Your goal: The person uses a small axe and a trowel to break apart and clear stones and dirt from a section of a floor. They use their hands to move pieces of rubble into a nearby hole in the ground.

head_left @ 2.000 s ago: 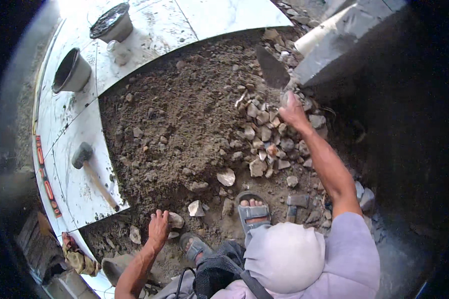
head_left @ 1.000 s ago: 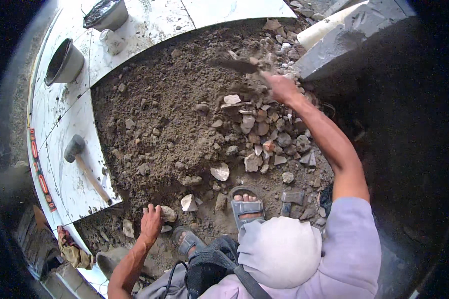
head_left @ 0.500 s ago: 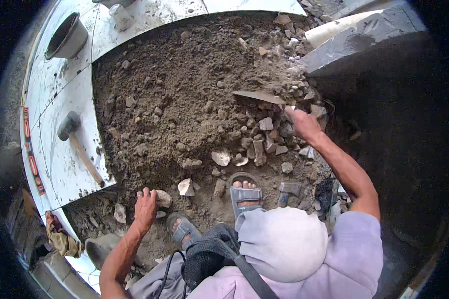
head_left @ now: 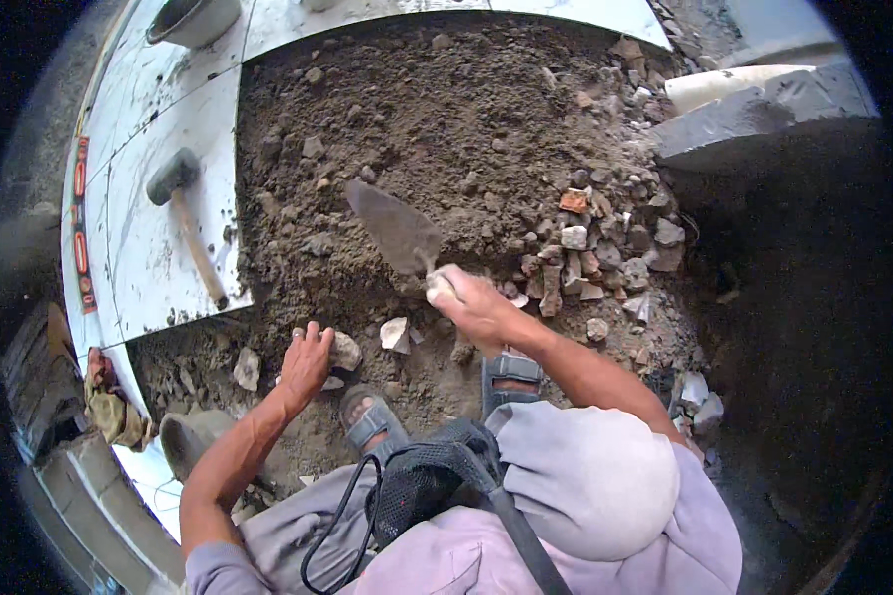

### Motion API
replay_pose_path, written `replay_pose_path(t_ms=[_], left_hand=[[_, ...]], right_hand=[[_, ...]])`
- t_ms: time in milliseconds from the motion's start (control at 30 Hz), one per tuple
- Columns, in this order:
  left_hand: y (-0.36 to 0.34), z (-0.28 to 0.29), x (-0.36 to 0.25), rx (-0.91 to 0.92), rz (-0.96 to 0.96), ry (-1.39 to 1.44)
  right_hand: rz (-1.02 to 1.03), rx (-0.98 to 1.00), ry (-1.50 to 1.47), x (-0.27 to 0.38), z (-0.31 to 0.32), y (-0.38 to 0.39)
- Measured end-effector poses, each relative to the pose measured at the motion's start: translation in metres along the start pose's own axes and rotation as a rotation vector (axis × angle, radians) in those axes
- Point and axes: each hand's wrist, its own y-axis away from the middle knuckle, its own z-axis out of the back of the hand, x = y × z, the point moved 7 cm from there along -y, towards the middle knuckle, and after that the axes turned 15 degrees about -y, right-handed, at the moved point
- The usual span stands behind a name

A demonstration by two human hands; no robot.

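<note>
My right hand (head_left: pixel 471 302) is closed around the handle of a pointed trowel (head_left: pixel 397 228). The trowel's broad grey blade points up and left over the loose brown soil (head_left: pixel 387 119). Lower left, my left hand (head_left: pixel 306 362) rests at the soil's edge, fingers stretched out and nothing visible in them. Right beside its fingers lies a rounded stone (head_left: pixel 345 351). A pale broken stone (head_left: pixel 395 335) sits between my two hands. To the right of the trowel, several stones and rubble pieces (head_left: pixel 605 263) are heaped, one of them an orange fragment (head_left: pixel 574 201).
White tiles (head_left: pixel 159 288) border the soil on the left, bearing a mallet (head_left: pixel 191 223), a dark bucket (head_left: pixel 193 20) and an orange-and-black spirit level (head_left: pixel 81 228). A broken grey slab (head_left: pixel 764 114) and a dark pit (head_left: pixel 794 297) lie to the right. My sandalled feet (head_left: pixel 377 421) stand below.
My right hand has swung the trowel from the rubble at the right leftward and nearer, its blade now over the middle soil. An orange fragment now shows on the rubble. My left hand stays by the stone.
</note>
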Motion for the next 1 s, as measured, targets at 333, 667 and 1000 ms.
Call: replay_pose_path(t_ms=[333, 667, 1000], left_hand=[[0.004, -0.004, 0.004, -0.106, 0.025, 0.01], [0.025, -0.003, 0.009, -0.134, 0.088, 0.28], [0.04, -0.026, 0.009, 0.003, 0.127, 0.39]], right_hand=[[-0.403, -0.625, -0.764, -0.093, 0.087, 0.103], [-0.358, 0.472, -0.229, -0.021, -0.126, 0.003], [-0.119, 0.221, 0.225, -0.044, -0.006, 0.006]])
